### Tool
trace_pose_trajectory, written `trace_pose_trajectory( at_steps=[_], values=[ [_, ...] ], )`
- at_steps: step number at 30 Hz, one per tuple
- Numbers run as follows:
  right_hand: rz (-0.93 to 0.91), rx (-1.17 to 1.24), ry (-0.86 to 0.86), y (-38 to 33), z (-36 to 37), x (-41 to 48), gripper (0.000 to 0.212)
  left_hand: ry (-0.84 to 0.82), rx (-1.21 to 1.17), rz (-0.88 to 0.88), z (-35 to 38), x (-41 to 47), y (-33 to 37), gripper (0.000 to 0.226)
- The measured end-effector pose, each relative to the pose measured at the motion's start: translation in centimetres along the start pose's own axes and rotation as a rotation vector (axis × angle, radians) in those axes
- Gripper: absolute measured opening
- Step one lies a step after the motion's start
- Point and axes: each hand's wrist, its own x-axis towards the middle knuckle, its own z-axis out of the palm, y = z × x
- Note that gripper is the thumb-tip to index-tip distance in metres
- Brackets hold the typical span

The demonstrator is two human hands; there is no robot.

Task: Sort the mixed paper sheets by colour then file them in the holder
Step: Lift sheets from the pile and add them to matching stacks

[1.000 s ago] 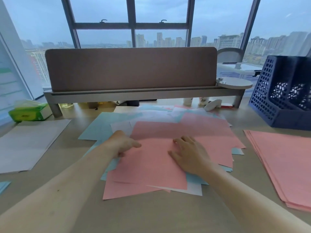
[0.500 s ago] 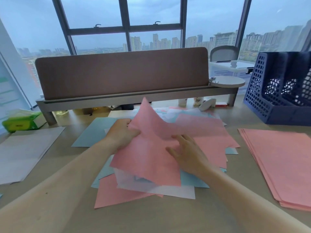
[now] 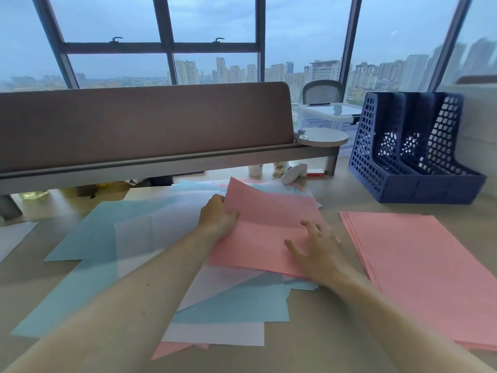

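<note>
The step in hand is judged to be colour sorting: pink sheets are being drawn out of the mixed pile, and nothing has yet been filed.

Nearest, below both forearms, the mixed pile (image 3: 223,305) of blue, white and pink sheets is spread loosely across the desk (image 3: 309,345). A blue sheet (image 3: 88,265) lies to the left of the left forearm.

The pink sheet (image 3: 269,227) is pinched at its left edge by the left hand (image 3: 216,219), thumb on top and fingers underneath, so that the far corner is raised and curled clear of the pile. The right hand (image 3: 320,251) is laid flat on the same sheet, fingers spread and palm down. Whether one sheet or several are gripped cannot be told.

Just to the right of the right hand, apart from the mixed pile, the sorted pink stack (image 3: 419,270) lies flat on the desk.

Beyond that stack, well past the right hand, the blue mesh file holder (image 3: 398,168) stands upright with three compartments, all apparently empty.

Beyond both hands, a brown desk divider (image 3: 139,125) runs across the view.

For the next move, the pinched sheet is probably to be lifted clear and carried rightward onto the pink stack. Edges should be aligned on release. Care is required that no blue or white sheet is dragged along underneath.
</note>
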Motion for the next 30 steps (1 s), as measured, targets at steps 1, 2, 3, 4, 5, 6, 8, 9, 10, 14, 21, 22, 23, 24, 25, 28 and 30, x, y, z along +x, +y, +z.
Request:
trace_pose_trajectory(
  at_steps=[1, 2, 3, 4, 5, 6, 8, 9, 10, 14, 21, 22, 23, 24, 25, 28, 30],
  values=[
    [0.001, -0.015, 0.002, 0.3, 0.2, 0.0, 0.067, -0.022, 0.063, -0.006, 0.4, 0.1, 0.1, 0.041],
    [0.0, -0.036, 0.01, 0.5, 0.6, 0.0, 0.067, -0.044, 0.113, -0.013, 0.6, 0.2, 0.3, 0.044],
    [-0.004, -0.058, 0.026, 0.8, 1.0, -0.1, 0.067, -0.062, 0.143, -0.022, 0.7, 0.2, 0.7, 0.044],
    [-0.011, -0.074, 0.046, 1.0, 1.4, -0.2, 0.066, -0.082, 0.141, -0.04, 0.7, 0.4, 1.0, 0.043],
    [-0.02, -0.081, 0.067, 1.2, 1.7, -0.3, 0.065, -0.109, 0.11, -0.071, 0.5, 0.8, 1.3, 0.042],
    [-0.03, -0.084, 0.086, 1.3, 2.0, -0.4, 0.064, -0.145, 0.046, -0.121, 0.3, 1.2, 1.6, 0.039],
    [-0.042, -0.085, 0.104, 1.4, 2.2, -0.4, 0.062, -0.197, -0.112, -0.231, -0.1, 1.9, 2.1, 0.041],
    [-0.041, -0.081, 0.109, 1.5, 2.2, -0.4, 0.062, -0.201, -0.178, -0.268, -0.1, 2.2, 2.2, 0.04],
    [-0.039, -0.077, 0.11, 1.6, 2.2, -0.4, 0.061, -0.199, -0.222, -0.294, -0.1, 2.3, 2.4, 0.036],
    [-0.052, -0.074, 0.117, 1.7, 2.3, -0.3, 0.059, -0.21, -0.169, -0.285, 0.3, 2.0, 1.7, 0.023],
    [-0.077, -0.056, 0.108, 1.0, 1.8, -0.6, 0.062, -0.05, 0.088, 0.075, -2.0, -1.0, -0.8, 0.023],
    [-0.078, -0.031, 0.111, 0.8, 1.5, -0.6, 0.065, -0.02, 0.07, 0.117, -2.8, -1.5, -1.4, 0.023],
    [-0.065, 0.024, 0.112, 0.4, 1.2, -0.7, 0.069, 0.013, 0.022, 0.156, -3.8, -2.3, -1.9, 0.023],
    [-0.038, 0.133, 0.106, -0.3, 0.8, -0.7, 0.074, 0.048, -0.05, 0.182, -4.8, -2.9, -2.7, 0.023],
    [0.0, 0.286, 0.081, -1.2, 0.4, -0.6, 0.077, 0.079, -0.136, 0.199, -5.8, -3.8, -3.3, 0.022],
    [0.046, 0.702, -0.032, -4.9, -0.5, -0.4, 0.061, 0.188, -0.304, 0.214, -8.5, -6.3, -5.0, 0.017],
    [0.003, 0.757, -0.079, -7.4, -0.1, -0.4, 0.03, 0.259, -0.36, 0.215, -9.7, -7.5, -5.8, 0.014]
  ],
)
